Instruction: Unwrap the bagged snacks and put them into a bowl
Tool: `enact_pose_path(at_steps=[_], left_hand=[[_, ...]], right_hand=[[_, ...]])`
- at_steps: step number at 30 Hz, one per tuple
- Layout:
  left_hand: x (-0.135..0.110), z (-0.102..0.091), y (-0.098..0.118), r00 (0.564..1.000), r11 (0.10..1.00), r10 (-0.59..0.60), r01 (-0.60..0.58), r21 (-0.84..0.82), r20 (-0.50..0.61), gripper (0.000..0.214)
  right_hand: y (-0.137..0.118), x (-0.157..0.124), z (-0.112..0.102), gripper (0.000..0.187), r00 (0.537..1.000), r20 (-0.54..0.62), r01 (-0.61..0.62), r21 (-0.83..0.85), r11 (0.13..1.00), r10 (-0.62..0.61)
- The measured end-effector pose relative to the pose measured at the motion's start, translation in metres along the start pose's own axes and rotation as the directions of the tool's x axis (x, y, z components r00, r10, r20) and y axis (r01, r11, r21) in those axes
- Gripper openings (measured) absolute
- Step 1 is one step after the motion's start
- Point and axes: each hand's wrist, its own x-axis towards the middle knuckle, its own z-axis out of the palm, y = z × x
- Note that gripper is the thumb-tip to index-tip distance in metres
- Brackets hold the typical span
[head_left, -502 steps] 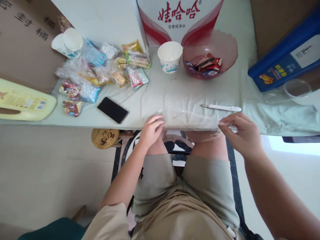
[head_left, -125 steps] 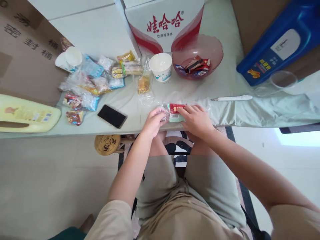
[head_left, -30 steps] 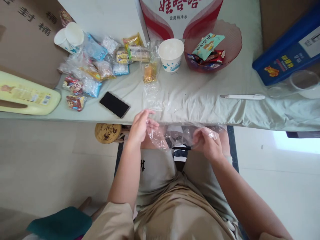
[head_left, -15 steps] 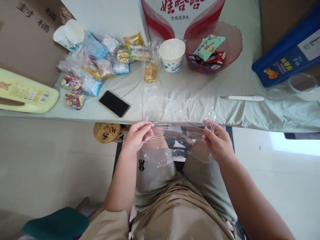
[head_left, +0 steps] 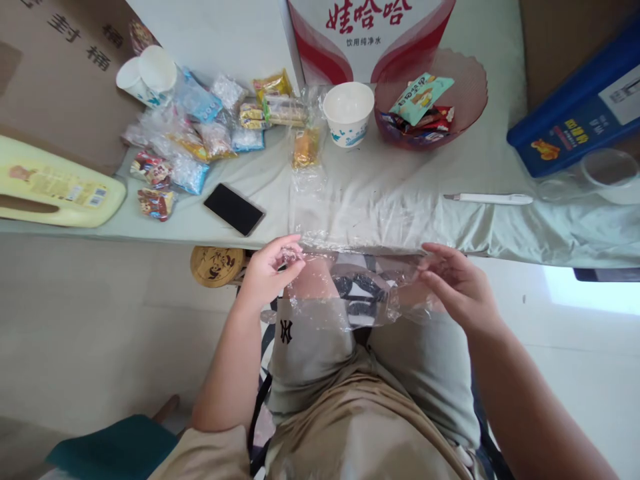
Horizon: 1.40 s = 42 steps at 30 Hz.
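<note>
A sheet of clear plastic film (head_left: 345,293) stretches loosely between my two hands, over my lap at the table's front edge. My left hand (head_left: 273,270) has a crumpled bit of it between thumb and fingers. At the film's other side, my right hand (head_left: 457,280) holds it near the thumb tip and curled fingers, with the index finger stretched out. More clear film lies on the cloth beyond, reaching towards a yellow wrapped snack (head_left: 306,148). Behind that snack stands a white paper cup (head_left: 349,113) with a blue pattern.
A phone (head_left: 234,209) and several wrapped snacks (head_left: 155,203) lie on the left. A pink glass bowl (head_left: 470,100) holds packets. On the right are a white craft knife (head_left: 495,198), a blue container (head_left: 555,127) and a clear plastic cup (head_left: 607,170). A yellow jug (head_left: 60,187) stands far left.
My hands have moved slightly apart, and their fingers have loosened from tight pinches. The film between them sags and bunches more. The view has shifted a little.
</note>
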Motion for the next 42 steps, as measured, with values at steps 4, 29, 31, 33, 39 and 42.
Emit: enact_pose_path(at_steps=[4, 29, 31, 33, 39, 42], left_hand=[[0.008, 0.006, -0.004, 0.986, 0.957, 0.145, -0.119, 0.265, -0.083, 0.025], [0.175, 0.078, 0.104, 0.583, 0.929, -0.136, 0.356, -0.102, 0.801, 0.023], [0.183, 0.077, 0.103, 0.612, 0.893, -0.146, 0.42, -0.164, 0.777, 0.029], [0.183, 0.073, 0.091, 0.687, 0.826, -0.146, 0.48, -0.295, 0.712, 0.047], [0.138, 0.075, 0.029, 0.748, 0.707, -0.16, 0.543, -0.454, 0.644, 0.054], [0.121, 0.084, 0.021, 0.776, 0.794, -0.236, 0.501, -0.345, 0.585, 0.031]], right_hand=[[0.005, 0.007, -0.012, 0.022, 0.995, -0.044, 0.066, -0.43, 0.9, -0.094], [-0.012, 0.093, -0.005, 0.061, 0.942, 0.335, -0.04, 0.192, 0.981, -0.027], [-0.024, 0.108, 0.017, 0.044, 0.859, 0.51, -0.125, 0.136, 0.983, 0.038], [-0.029, 0.115, 0.034, 0.041, 0.862, 0.5, -0.178, 0.136, 0.975, 0.087], [-0.017, 0.116, 0.058, 0.045, 0.973, 0.122, -0.228, 0.342, 0.912, 0.198], [-0.012, 0.11, 0.055, 0.047, 0.963, 0.18, -0.256, 0.369, 0.893, 0.202]])
